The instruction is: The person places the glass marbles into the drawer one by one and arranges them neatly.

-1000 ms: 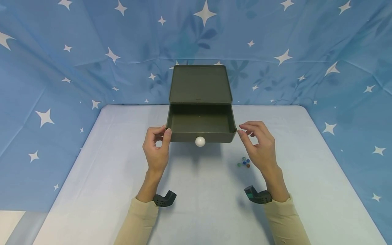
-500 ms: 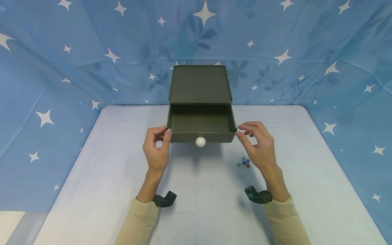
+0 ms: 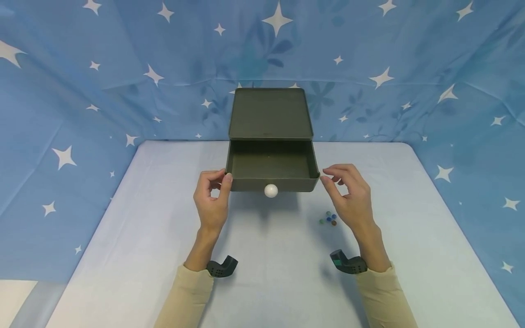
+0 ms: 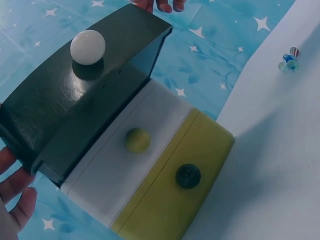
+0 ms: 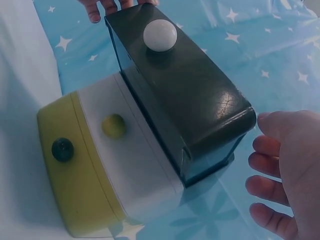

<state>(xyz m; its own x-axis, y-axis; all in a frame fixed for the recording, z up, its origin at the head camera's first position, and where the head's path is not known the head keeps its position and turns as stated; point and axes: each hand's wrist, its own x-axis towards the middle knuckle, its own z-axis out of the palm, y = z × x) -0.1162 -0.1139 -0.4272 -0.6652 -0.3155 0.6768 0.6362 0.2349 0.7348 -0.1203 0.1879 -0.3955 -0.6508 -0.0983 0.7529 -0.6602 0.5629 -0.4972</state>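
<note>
A small drawer unit stands at the back of the table. Its dark green top drawer (image 3: 272, 184) is pulled out, with a white knob (image 3: 271, 191) on its front and a bare inside. My left hand (image 3: 211, 200) holds the drawer's left front corner, thumb on the front and fingers at the side. At the right front corner my right hand (image 3: 352, 196) has its thumb tip at or just off the edge, the other fingers apart from the drawer. Below, the wrist views show a white drawer (image 4: 110, 170) and a yellow drawer (image 4: 165, 195), both closed.
Several glass marbles (image 3: 329, 219) lie on the white tabletop (image 3: 266, 282), left of and below the right hand. A blue star-patterned cloth (image 3: 184, 45) hangs behind and around the table. Each wrist wears a dark camera (image 3: 223, 267).
My right thumb moved in to touch the drawer's corner, then eased slightly back off it. The left hand keeps its place, and the drawer stays pulled out. The head view has shifted a little.
</note>
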